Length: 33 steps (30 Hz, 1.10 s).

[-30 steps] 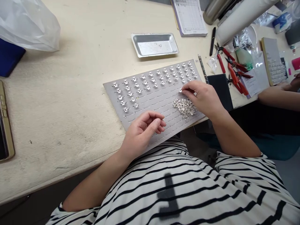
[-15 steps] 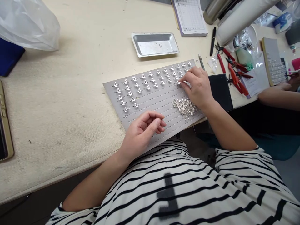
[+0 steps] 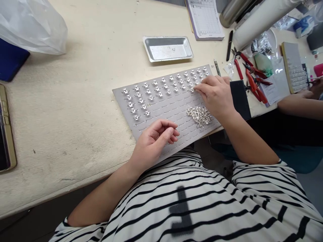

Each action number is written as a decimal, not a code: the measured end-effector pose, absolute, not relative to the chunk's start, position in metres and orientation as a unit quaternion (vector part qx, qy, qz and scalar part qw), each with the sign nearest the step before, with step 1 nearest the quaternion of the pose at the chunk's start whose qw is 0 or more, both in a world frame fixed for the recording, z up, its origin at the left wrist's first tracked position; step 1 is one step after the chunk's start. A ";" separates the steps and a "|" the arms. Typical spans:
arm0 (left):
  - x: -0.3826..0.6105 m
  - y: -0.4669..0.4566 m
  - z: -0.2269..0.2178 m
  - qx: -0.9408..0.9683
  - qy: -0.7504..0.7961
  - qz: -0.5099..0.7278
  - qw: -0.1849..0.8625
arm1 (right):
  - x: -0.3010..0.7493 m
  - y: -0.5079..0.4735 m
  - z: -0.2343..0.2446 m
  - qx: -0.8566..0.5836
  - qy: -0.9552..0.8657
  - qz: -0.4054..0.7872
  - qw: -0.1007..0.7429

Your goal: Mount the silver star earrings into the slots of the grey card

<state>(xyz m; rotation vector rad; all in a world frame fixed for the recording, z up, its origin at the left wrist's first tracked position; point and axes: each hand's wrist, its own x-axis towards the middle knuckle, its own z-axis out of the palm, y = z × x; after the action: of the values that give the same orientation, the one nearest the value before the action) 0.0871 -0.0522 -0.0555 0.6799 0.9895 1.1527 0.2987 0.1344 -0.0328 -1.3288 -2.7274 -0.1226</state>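
A grey slotted display board lies at the table's near edge, with several small silver pieces set in rows along its far side. A loose heap of silver pieces rests on its right part. My right hand is over the board's far right, fingertips pinched on a small silver piece at a slot. My left hand rests on the board's near edge, fingers curled loosely, with nothing visible in them.
An empty metal tray sits behind the board, a notepad farther back. Red-handled pliers, a black pad and a pen lie to the right. Another person's arm works at the right. A plastic bag lies far left.
My right hand carried a silver piece from beside the loose heap up to the rows at the board's far right and holds it there. My left hand stayed still.
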 end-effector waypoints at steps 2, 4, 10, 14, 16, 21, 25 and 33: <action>0.087 -0.052 -0.055 0.304 0.441 0.509 0.673 | 0.300 0.131 -0.030 -0.447 -0.890 -0.049 0.073; 0.087 -0.053 -0.055 0.304 0.446 0.507 0.672 | 0.300 0.129 -0.030 -0.449 -0.887 -0.035 0.101; 0.087 -0.052 -0.054 0.301 0.454 0.504 0.671 | 0.298 0.133 -0.041 -0.453 -0.882 0.032 0.127; 0.088 -0.052 -0.053 0.301 0.452 0.504 0.672 | 0.298 0.136 -0.045 -0.460 -0.878 0.044 0.127; 0.087 -0.052 -0.053 0.302 0.452 0.503 0.672 | 0.297 0.136 -0.045 -0.466 -0.875 0.052 0.120; 0.087 -0.053 -0.053 0.300 0.451 0.503 0.673 | 0.298 0.129 -0.032 -0.487 -0.865 0.051 0.115; 0.088 -0.052 -0.053 0.299 0.448 0.504 0.675 | 0.303 0.112 -0.013 -0.467 -0.872 0.061 0.136; 0.088 -0.052 -0.053 0.304 0.455 0.503 0.669 | 0.298 0.089 -0.013 -0.402 -0.896 0.180 0.055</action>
<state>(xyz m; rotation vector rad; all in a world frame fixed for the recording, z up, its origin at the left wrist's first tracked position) 0.0882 -0.0518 -0.0525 0.6854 1.0268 1.1333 0.2984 0.0895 -0.0127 -1.2213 -2.7202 0.5463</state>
